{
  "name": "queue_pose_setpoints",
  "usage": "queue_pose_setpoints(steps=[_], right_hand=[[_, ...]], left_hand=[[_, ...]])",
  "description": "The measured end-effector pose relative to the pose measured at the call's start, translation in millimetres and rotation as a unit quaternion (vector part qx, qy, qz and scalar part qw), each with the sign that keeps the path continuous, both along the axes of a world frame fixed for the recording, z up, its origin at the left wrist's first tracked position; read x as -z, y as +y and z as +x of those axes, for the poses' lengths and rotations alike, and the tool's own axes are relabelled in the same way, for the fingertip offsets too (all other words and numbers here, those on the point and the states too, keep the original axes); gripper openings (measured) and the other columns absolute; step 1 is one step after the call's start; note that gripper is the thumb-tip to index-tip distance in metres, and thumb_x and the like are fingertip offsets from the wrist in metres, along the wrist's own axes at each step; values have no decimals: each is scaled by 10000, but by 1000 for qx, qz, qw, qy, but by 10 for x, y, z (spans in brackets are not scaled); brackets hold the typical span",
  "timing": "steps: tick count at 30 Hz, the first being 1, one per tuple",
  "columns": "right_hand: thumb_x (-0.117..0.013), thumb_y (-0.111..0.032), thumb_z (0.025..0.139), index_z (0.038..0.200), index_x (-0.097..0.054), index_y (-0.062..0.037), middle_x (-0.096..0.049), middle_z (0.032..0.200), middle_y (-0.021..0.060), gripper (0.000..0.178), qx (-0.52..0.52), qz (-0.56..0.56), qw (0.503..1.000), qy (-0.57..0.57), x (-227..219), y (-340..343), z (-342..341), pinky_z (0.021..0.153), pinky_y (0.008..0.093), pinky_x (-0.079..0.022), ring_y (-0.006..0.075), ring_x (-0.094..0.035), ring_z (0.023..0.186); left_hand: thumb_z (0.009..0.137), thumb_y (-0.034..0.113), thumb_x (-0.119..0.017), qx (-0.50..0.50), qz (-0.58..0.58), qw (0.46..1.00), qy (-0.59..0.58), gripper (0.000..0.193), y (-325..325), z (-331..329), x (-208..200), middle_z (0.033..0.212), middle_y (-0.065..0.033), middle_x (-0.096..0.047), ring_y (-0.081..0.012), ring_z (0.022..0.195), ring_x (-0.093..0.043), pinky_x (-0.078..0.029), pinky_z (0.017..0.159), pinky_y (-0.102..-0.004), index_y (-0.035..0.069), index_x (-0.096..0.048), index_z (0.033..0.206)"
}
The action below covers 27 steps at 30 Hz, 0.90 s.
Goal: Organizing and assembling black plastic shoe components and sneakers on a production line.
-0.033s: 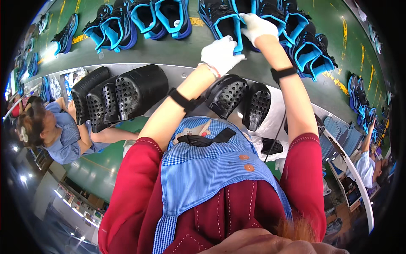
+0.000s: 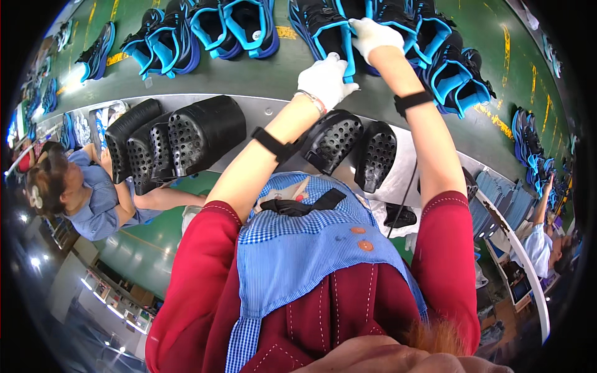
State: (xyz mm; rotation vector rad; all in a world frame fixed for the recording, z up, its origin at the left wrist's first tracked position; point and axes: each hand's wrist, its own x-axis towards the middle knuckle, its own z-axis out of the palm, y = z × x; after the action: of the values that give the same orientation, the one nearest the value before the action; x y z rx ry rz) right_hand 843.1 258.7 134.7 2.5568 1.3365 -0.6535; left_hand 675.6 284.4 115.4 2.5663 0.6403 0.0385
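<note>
At the far side of the green work surface, a black and blue sneaker [image 2: 309,26] with a bright blue collar lies heel towards me. My left hand [image 2: 324,82], in a white glove, is closed at the heel end of this sneaker. Higher up and to the right, my right hand [image 2: 375,38], also gloved in white, has its fingers bent in at the right edge of the collar. The fingertips of both hands are partly hidden. More sneakers [image 2: 429,37] of the same kind crowd close beyond my right hand.
Black perforated moulds [image 2: 208,133] stand on the near metal ledge at left, and two more perforated black moulds [image 2: 377,155] below my hands. Several sneakers [image 2: 168,43] line the surface at left. A seated person [image 2: 93,193] is at left, another person [image 2: 538,242] at far right.
Both hands and the sneaker have shifted very slightly to the left. The grip looks the same.
</note>
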Motion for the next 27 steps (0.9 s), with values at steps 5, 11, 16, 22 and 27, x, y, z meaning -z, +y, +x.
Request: queue_pose_setpoints(steps=[5,11,16,22,27], right_hand=[[-497,-399,921,1155,-575,-105,-611,1164,150,384,20,50,998,35,93,-123,104,878,452,-484,352,-588,1067],[-501,-409,918,1143,-568,-89,-612,1138,166,397,41,21,998,34,73,-874,181,860,451,-484,365,-594,1035],[-514,-405,917,1191,-544,-124,-587,1173,156,393,80,-67,994,23,-97,-1363,94,841,447,-491,351,-607,1017],[-699,-251,768,1117,-565,-85,-592,1126,94,409,-6,111,992,-60,-465,-1366,-588,805,390,-506,310,-586,954],[-700,-411,735,1044,-585,-76,-588,1029,129,470,-13,56,981,185,-679,-1362,-1665,776,408,-520,314,-606,931]], left_hand=[[860,388,-560,41,-40,983,172,361,163,225,95,1053,-140,-638,-331,939,-633,-508,827,-400,70,-682,977],[868,394,-548,85,-33,972,219,384,335,211,-50,974,-184,-657,-350,925,-632,-500,816,-420,40,-640,982],[860,371,-551,170,-4,966,194,385,306,269,224,891,-210,-658,-349,868,-646,-502,781,-421,0,-639,916],[844,321,-528,165,-51,950,260,350,337,367,162,920,-188,-685,-348,879,-659,-519,765,-412,26,-710,887],[836,286,-554,203,-30,946,249,290,329,253,164,926,-159,-695,-322,882,-670,-531,751,-410,58,-721,902]])
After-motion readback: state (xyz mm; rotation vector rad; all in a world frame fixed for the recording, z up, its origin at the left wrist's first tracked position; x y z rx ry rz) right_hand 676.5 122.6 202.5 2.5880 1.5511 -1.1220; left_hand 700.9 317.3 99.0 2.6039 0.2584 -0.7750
